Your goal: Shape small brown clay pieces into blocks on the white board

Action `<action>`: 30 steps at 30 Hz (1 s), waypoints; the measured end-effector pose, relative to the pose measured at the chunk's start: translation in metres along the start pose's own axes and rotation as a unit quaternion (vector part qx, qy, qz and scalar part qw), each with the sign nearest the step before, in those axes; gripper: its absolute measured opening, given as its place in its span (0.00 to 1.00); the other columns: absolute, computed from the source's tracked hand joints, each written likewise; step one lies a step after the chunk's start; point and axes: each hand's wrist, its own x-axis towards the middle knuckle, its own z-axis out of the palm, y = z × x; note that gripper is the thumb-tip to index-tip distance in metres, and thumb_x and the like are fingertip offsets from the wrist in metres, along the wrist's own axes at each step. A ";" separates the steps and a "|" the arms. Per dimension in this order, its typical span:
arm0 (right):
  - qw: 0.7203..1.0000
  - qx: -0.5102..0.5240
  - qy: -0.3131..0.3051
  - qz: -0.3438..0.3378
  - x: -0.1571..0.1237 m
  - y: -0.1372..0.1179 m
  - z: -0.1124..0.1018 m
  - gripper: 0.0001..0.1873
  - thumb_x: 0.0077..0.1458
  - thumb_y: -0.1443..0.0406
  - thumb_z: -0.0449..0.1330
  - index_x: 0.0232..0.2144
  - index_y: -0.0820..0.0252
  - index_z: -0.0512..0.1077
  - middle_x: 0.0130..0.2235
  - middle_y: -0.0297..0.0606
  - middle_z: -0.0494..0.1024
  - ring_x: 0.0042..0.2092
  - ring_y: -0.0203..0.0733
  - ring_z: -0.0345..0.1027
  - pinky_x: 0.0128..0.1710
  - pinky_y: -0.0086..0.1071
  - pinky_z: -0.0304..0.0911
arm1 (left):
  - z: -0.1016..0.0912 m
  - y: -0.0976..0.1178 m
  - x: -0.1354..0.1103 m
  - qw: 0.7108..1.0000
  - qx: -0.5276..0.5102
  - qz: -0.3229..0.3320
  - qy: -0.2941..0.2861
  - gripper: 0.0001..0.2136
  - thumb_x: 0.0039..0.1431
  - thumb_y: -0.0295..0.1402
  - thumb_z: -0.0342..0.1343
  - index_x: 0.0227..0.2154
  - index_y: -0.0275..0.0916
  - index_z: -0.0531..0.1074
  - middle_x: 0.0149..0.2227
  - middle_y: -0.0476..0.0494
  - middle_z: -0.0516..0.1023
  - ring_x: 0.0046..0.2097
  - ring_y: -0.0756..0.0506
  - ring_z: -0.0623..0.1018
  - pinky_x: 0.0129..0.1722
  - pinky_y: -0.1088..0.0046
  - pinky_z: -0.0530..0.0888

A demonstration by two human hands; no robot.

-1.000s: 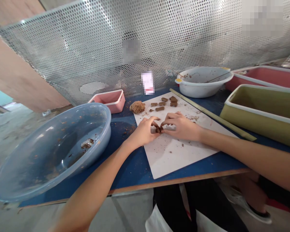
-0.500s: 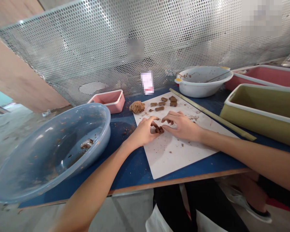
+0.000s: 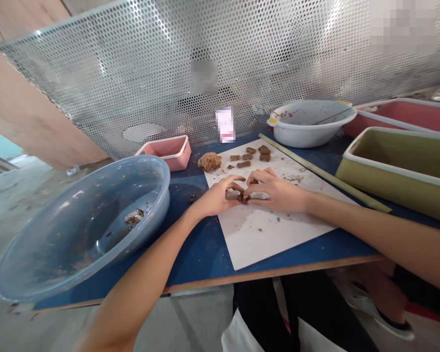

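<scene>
Over the white board (image 3: 252, 239), my left hand (image 3: 220, 196) and my right hand (image 3: 269, 190) meet at a small brown clay piece (image 3: 243, 198). The fingertips of both hands are closed on it, and they hide part of it. Just beyond my hands lie several short clay pieces (image 3: 243, 164), roughly bar-shaped. A larger rough clay lump (image 3: 209, 161) sits at the board's far left corner. Clay crumbs are scattered over the board.
On the blue table (image 3: 190, 254) stand a big blue basin (image 3: 157, 195) at left and a small pink tub (image 3: 181, 155) behind. A greenish strip (image 3: 326, 173) lies along the board's right. Beyond are a white basin (image 3: 308, 134), olive tub (image 3: 399, 166), pink tub (image 3: 425, 115) and perforated metal screen (image 3: 131, 73).
My right fingers have curled in and come down onto the clay piece, closer to my left fingertips. The view has shifted slightly.
</scene>
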 end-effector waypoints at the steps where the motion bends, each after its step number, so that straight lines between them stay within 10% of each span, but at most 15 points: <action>1: 1.000 0.004 -0.003 0.002 0.001 0.000 0.000 0.11 0.76 0.56 0.62 0.44 0.51 0.83 0.47 0.42 0.75 0.52 0.51 0.72 0.53 0.46 0.57 | 0.000 -0.001 0.000 1.000 -0.004 -0.002 -0.001 0.30 0.64 0.34 0.71 0.66 0.42 0.68 0.54 0.36 0.86 0.60 0.37 0.85 0.64 0.57 0.75; 30: 0.999 -0.012 -0.045 -0.014 0.006 -0.003 -0.003 0.11 0.78 0.58 0.59 0.45 0.51 0.80 0.46 0.41 0.72 0.50 0.50 0.66 0.52 0.44 0.56 | 0.002 -0.004 0.002 1.000 -0.002 -0.004 0.012 0.30 0.63 0.32 0.70 0.65 0.42 0.69 0.54 0.36 0.85 0.55 0.39 0.86 0.58 0.61 0.80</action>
